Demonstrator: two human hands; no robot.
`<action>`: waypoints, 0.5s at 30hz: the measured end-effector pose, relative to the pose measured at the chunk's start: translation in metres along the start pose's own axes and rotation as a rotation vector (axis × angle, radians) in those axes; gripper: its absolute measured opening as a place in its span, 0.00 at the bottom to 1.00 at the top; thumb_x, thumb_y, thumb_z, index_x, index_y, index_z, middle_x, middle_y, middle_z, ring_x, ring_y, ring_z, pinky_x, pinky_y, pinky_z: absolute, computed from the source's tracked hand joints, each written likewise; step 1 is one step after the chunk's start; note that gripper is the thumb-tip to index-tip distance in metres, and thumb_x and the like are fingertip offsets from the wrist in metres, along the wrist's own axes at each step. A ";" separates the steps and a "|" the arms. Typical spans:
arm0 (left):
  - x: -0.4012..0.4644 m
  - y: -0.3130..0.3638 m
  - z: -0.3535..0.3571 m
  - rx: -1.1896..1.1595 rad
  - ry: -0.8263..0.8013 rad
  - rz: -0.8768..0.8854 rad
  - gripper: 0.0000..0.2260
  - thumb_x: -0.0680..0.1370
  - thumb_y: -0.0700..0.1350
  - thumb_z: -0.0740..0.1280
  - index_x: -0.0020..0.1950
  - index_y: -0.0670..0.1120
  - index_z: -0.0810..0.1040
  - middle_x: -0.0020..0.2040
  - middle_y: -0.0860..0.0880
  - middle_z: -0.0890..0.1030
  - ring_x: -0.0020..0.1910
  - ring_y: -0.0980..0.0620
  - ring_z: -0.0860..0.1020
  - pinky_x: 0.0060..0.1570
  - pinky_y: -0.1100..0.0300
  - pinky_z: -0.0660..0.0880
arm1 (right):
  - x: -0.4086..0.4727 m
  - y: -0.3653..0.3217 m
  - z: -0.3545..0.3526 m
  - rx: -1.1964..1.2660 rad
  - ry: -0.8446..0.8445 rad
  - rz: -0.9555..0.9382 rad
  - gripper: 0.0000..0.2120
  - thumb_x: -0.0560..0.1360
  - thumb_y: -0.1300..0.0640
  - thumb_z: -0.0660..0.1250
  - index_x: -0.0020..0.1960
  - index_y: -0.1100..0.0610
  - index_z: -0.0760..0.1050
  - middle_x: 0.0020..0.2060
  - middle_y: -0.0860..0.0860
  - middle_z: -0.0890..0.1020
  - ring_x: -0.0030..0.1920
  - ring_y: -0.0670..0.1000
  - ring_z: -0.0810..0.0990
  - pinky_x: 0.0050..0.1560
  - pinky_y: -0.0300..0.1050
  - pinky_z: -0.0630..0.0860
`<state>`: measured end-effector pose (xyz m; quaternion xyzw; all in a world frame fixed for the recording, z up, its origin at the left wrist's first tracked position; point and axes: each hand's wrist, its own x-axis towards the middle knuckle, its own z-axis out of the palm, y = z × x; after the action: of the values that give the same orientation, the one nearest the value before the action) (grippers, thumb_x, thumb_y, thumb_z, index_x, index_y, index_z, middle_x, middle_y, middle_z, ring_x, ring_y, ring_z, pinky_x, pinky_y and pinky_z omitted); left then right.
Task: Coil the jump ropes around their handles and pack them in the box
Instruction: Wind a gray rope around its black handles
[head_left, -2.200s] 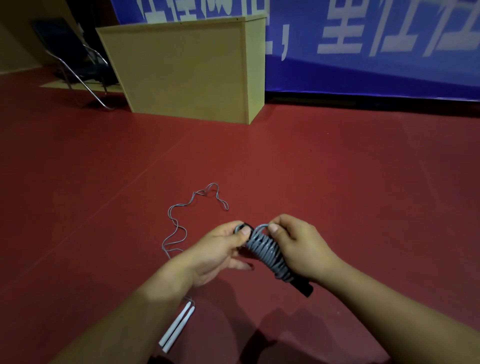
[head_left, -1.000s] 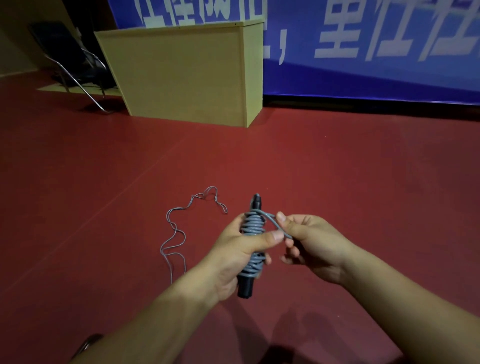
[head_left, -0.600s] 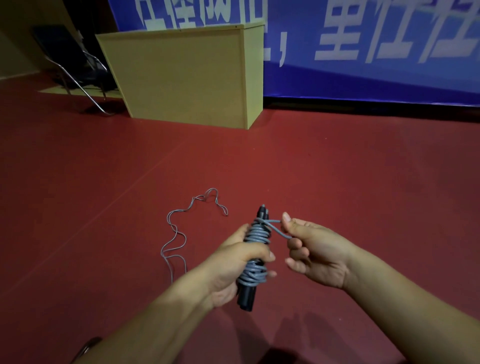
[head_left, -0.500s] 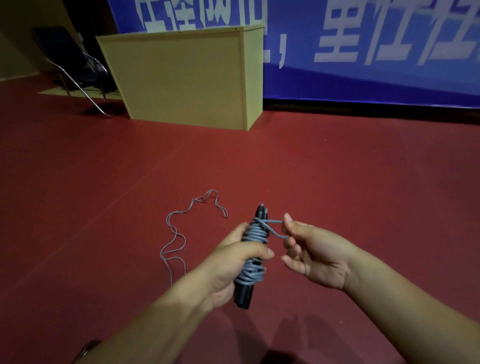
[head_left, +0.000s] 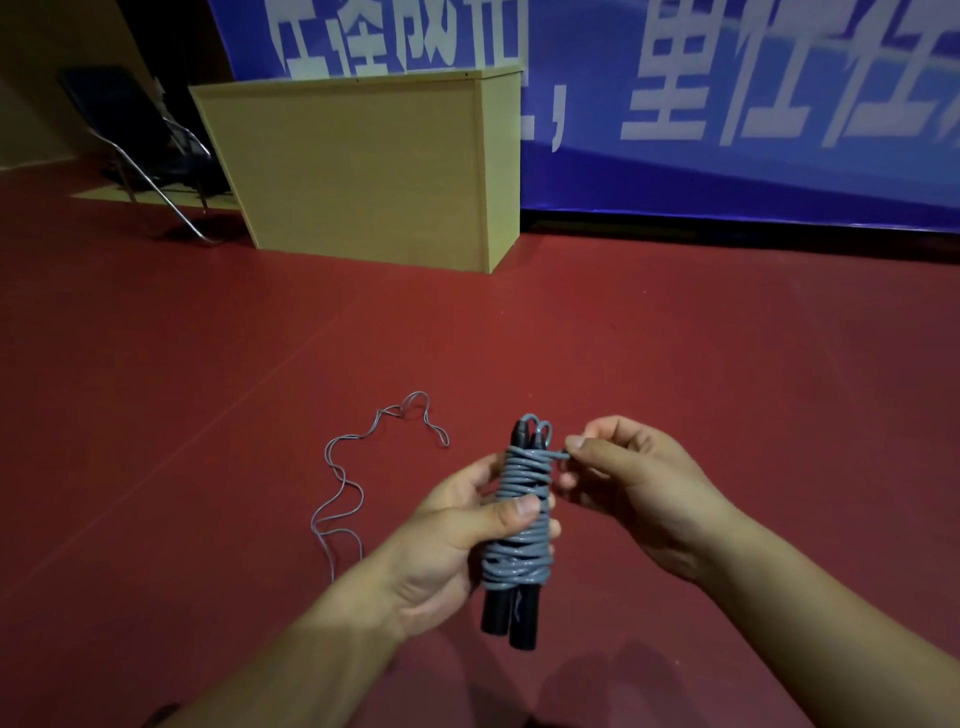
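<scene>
Head: left hand (head_left: 447, 540) grips coiled jump rope (head_left: 517, 525); right hand (head_left: 639, 488) pinches end.

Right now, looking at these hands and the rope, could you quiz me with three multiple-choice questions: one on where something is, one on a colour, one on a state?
1. Where does the loose rope lie?
A. On the red floor, left of the hands
B. On the wooden cabinet
C. Over the chair

2. What colour are the held handles?
A. White
B. Black
C. Yellow

3. What is the right hand doing?
A. Hanging idle
B. Pressing the floor
C. Pinching the cord's end

Answers:
1 A: the loose rope snakes across the floor.
2 B: the handles are black below the grey coil.
3 C: the right hand pinches the cord's end; the left hand grips the bundle.
</scene>
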<state>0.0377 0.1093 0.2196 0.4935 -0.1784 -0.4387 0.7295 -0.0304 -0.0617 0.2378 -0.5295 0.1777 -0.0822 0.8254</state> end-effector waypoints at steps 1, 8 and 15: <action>0.000 0.001 -0.001 -0.037 -0.014 0.001 0.28 0.64 0.40 0.79 0.62 0.41 0.75 0.47 0.40 0.82 0.43 0.43 0.83 0.47 0.50 0.81 | -0.001 0.000 0.000 0.010 -0.004 -0.056 0.08 0.70 0.66 0.69 0.43 0.57 0.72 0.33 0.56 0.78 0.32 0.52 0.80 0.42 0.47 0.78; -0.002 0.001 -0.004 -0.043 -0.009 -0.078 0.18 0.76 0.42 0.65 0.65 0.42 0.73 0.51 0.40 0.83 0.41 0.50 0.82 0.41 0.58 0.79 | -0.006 0.003 -0.002 -0.266 0.080 -0.277 0.10 0.74 0.70 0.68 0.47 0.59 0.72 0.32 0.53 0.83 0.34 0.50 0.83 0.40 0.43 0.79; 0.001 -0.001 -0.006 -0.059 0.011 -0.070 0.19 0.74 0.44 0.68 0.64 0.42 0.76 0.47 0.41 0.80 0.43 0.44 0.82 0.49 0.51 0.77 | -0.016 0.006 0.001 -0.708 0.247 -0.551 0.12 0.70 0.61 0.76 0.41 0.47 0.76 0.38 0.43 0.85 0.42 0.42 0.84 0.45 0.45 0.80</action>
<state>0.0423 0.1116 0.2161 0.4800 -0.1441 -0.4664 0.7289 -0.0451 -0.0533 0.2362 -0.7924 0.1445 -0.2950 0.5140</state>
